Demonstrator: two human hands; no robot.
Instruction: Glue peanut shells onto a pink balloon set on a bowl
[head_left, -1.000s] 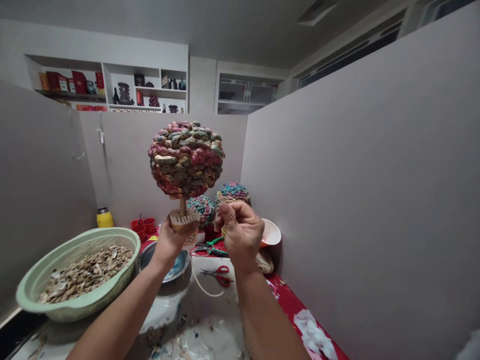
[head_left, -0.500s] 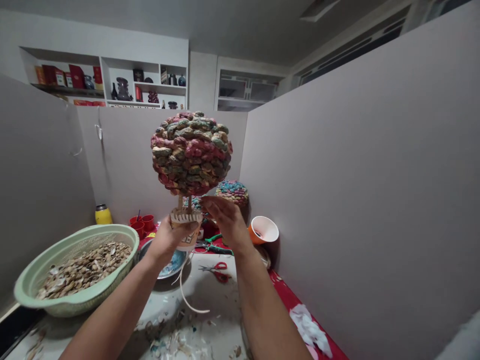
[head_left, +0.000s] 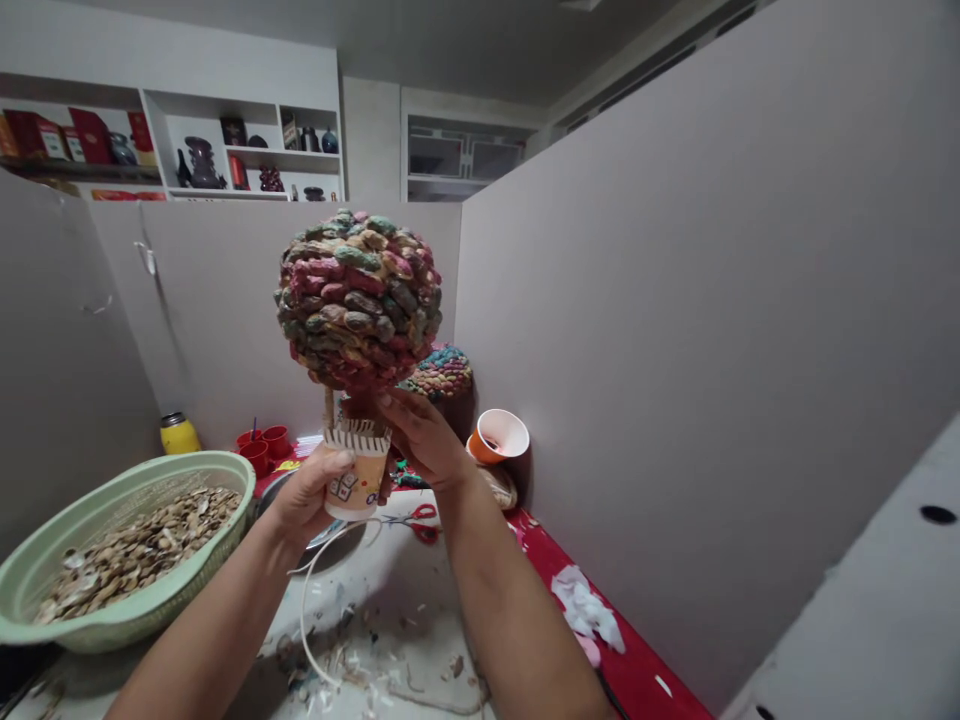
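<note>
A ball covered in pink, green and tan peanut shells [head_left: 360, 300] stands on thin sticks [head_left: 329, 408] above a printed paper cup [head_left: 358, 485] with a fringed rim. Wrapped round the cup is my left hand [head_left: 311, 490], closed on it from the left side. My right hand [head_left: 424, 435] reaches under the ball near the sticks, fingers bent together; whatever lies between its fingertips is hidden. Below the cup a pale cord [head_left: 304, 610] curves down to the tabletop.
At the left is a green basket [head_left: 112, 630] of shells. Red-handled scissors [head_left: 424, 523] lie behind the cup. An orange cup [head_left: 484, 445], a second shell-covered ball [head_left: 442, 372], red cups [head_left: 255, 457] and a yellow bottle [head_left: 178, 435] stand farther back. Partition walls [head_left: 675, 300] enclose the table.
The ball and cup have turned, so other shells and more of the cup's print face me. My right hand has shifted in under the ball. The whole view has swung right.
</note>
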